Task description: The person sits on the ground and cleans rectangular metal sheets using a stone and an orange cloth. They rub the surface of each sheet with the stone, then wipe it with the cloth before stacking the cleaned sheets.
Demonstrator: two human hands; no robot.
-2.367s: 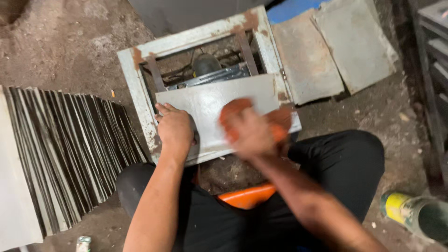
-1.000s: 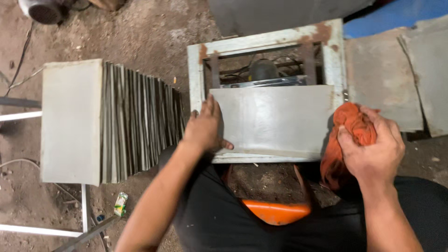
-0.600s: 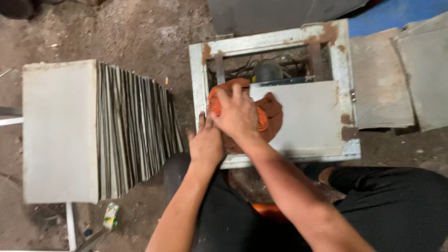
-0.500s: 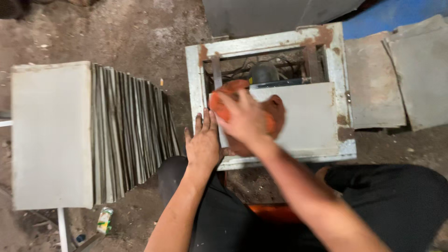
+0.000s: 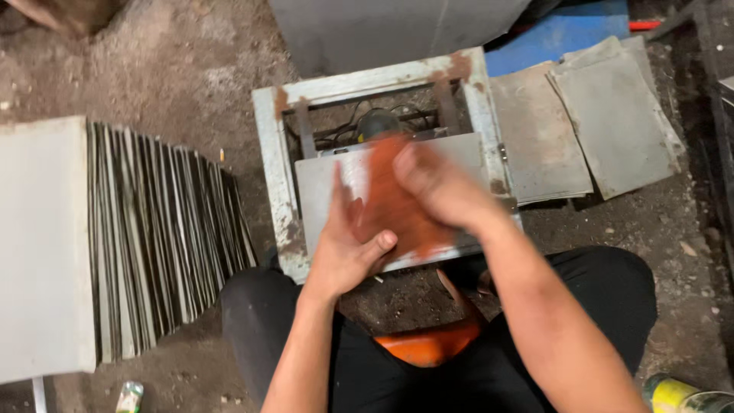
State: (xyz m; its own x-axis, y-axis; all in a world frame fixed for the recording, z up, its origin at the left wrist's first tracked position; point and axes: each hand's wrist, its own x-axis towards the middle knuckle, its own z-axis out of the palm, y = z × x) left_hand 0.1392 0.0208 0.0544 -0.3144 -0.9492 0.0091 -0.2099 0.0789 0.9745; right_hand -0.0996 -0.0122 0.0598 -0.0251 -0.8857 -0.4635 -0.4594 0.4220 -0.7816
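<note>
workshop, probably | dirt floor | stacked metal sheets | rusty frame

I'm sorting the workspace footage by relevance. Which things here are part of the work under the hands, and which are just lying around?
In use:
- left hand steadying the grey metal sheet
- right hand, blurred, on the orange cloth
- rusty white frame under the sheet

Lying about:
- row of stacked sheets
- loose grey plates
- blue panel
- yellow-capped can
</note>
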